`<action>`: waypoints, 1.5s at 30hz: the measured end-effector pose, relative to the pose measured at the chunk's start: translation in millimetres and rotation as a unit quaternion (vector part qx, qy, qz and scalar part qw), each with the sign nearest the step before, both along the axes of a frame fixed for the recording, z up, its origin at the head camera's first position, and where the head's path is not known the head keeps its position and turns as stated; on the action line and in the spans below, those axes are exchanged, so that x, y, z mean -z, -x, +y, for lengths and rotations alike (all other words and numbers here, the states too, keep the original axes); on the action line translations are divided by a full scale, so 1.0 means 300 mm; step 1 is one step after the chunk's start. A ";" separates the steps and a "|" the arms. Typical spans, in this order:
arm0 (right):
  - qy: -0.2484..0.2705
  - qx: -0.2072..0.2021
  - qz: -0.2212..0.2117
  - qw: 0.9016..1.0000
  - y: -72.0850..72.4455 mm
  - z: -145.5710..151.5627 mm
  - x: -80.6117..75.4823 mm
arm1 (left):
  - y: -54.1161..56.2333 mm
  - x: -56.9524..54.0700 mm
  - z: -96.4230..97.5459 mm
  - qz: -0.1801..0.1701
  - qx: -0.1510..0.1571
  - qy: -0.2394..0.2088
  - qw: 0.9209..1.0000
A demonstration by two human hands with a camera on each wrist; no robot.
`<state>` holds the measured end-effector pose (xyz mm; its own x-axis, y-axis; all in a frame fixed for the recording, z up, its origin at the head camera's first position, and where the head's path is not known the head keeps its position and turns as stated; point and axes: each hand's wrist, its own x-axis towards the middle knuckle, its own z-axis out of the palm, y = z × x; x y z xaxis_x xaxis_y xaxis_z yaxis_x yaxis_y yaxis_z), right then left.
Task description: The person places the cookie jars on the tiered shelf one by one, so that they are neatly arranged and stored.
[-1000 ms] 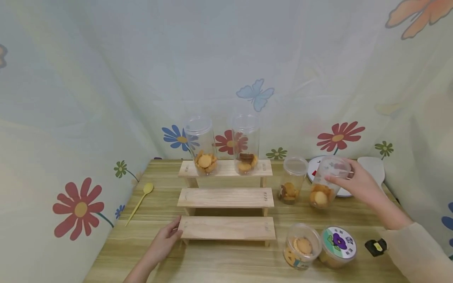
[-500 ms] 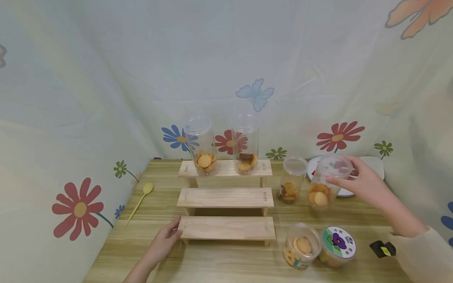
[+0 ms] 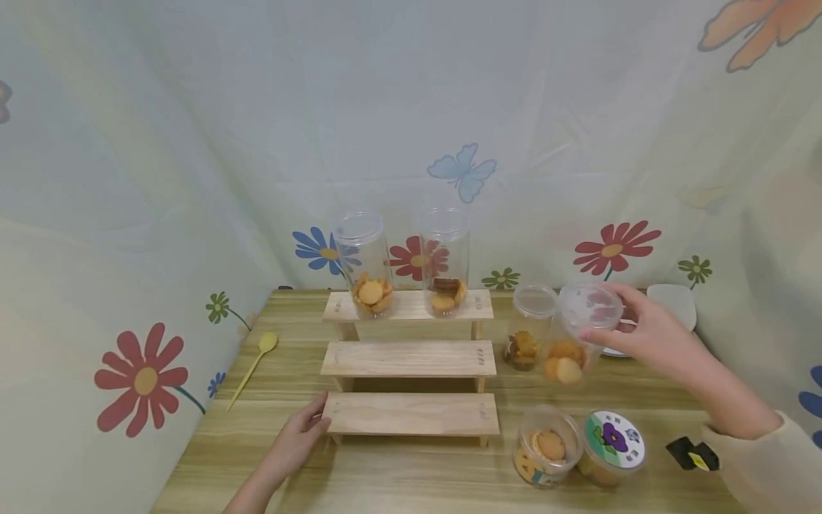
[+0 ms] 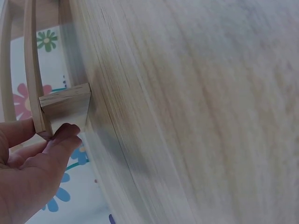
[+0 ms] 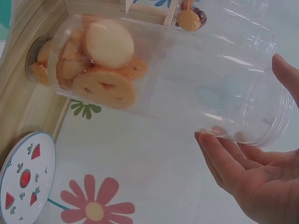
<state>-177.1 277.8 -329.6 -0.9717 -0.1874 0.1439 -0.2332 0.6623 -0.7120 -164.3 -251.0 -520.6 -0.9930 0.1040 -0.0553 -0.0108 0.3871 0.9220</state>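
A flower-printed curtain [image 3: 398, 128] backs the wood-grain table [image 3: 398, 478].

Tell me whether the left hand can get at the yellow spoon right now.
Probably yes: nothing shows standing between the left hand and the yellow spoon, though that hand would likely need to release the lowest shelf first.

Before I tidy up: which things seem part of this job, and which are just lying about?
Likely job things:
held jar, in the right hand
rack, held by the left hand
left rack jar
right rack jar
table jar
clear tub
flower tub

Likely lying about:
plate
spoon
white item
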 end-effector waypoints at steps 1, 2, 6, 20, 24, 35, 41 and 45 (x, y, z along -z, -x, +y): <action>0.002 -0.002 0.004 1.000 -0.003 -0.007 -0.003 | 0.000 -0.001 0.000 0.000 0.000 0.001 1.000; 0.003 -0.003 0.006 1.000 -0.004 -0.014 -0.006 | -0.001 -0.002 0.000 -0.001 0.000 0.002 1.000; -0.002 -0.003 0.016 1.000 -0.010 -0.048 -0.023 | -0.001 -0.006 -0.001 -0.007 0.001 0.009 1.000; 0.030 -0.058 0.055 0.996 0.009 -0.172 -0.048 | 0.000 -0.002 -0.006 -0.005 0.002 0.008 1.000; 0.028 -0.067 0.049 0.996 0.017 -0.205 -0.051 | 0.000 -0.001 -0.008 -0.008 0.003 0.006 1.000; 0.042 -0.084 0.016 0.995 0.036 -0.295 -0.058 | 0.004 0.002 -0.007 0.001 0.012 0.006 1.000; 0.067 -0.105 0.016 0.992 0.046 -0.345 -0.068 | 0.004 0.000 -0.003 0.001 0.011 0.003 1.000; 0.071 -0.112 0.018 0.991 0.060 -0.384 -0.083 | 0.005 0.001 -0.004 0.002 0.008 0.007 1.000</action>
